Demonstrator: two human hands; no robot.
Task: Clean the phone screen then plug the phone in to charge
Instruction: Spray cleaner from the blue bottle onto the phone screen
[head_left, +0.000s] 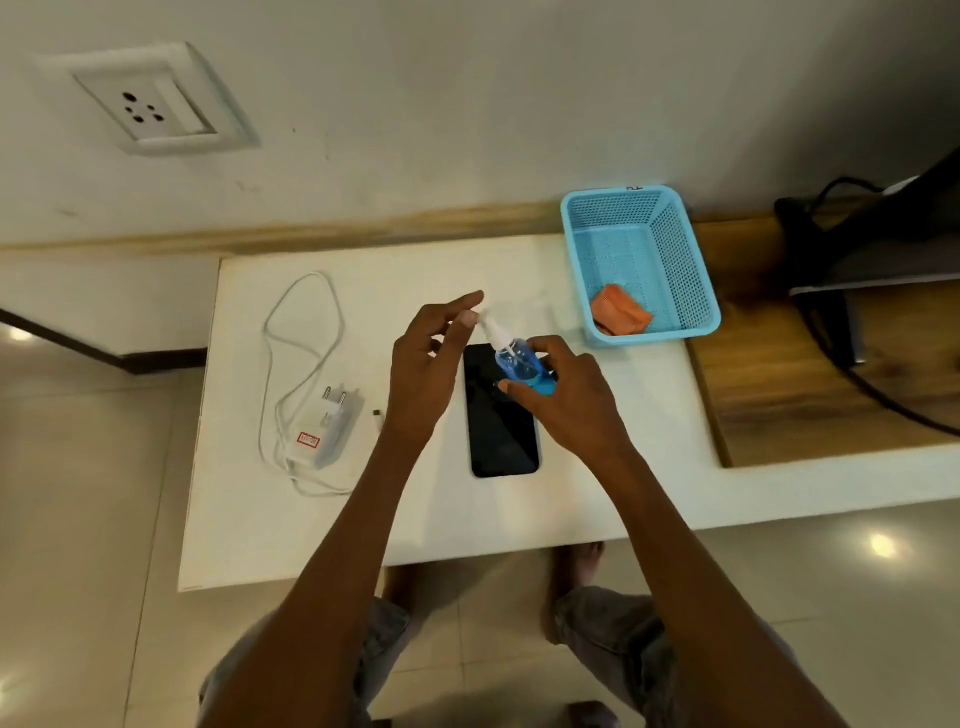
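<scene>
The phone (501, 415) lay flat and face up on the white table (249, 519), its long axis running away from the person toward the wall, and everything else is best placed from it. Directly above its far end the right hand (563, 395) gripped a small blue spray bottle (519, 366), fingers and thumb curled round the body, the bottle tilted so its white nozzle (488, 325) leaned up and to the left. The left hand (423, 374) hovered just left of the phone with fingers loosely spread, its fingertips (470, 317) at the nozzle top; whether they pinched a cap or only touched the head could not be told. The coming move probably turned on aiming that nozzle down at the screen, which sat right below the bottle, so the right hand was the nearer one. The orange cloth (621, 314) for wiping rested in the blue basket (641, 265), beyond and right of the phone. The charger (330, 428) and its coiled cable (301, 364) lay well left of the phone, the free cable plug (377, 415) between them, and the wall socket (143, 106) stood far beyond and left. Bare tabletop lay nearer the person than the phone, leaving room to wipe.
</scene>
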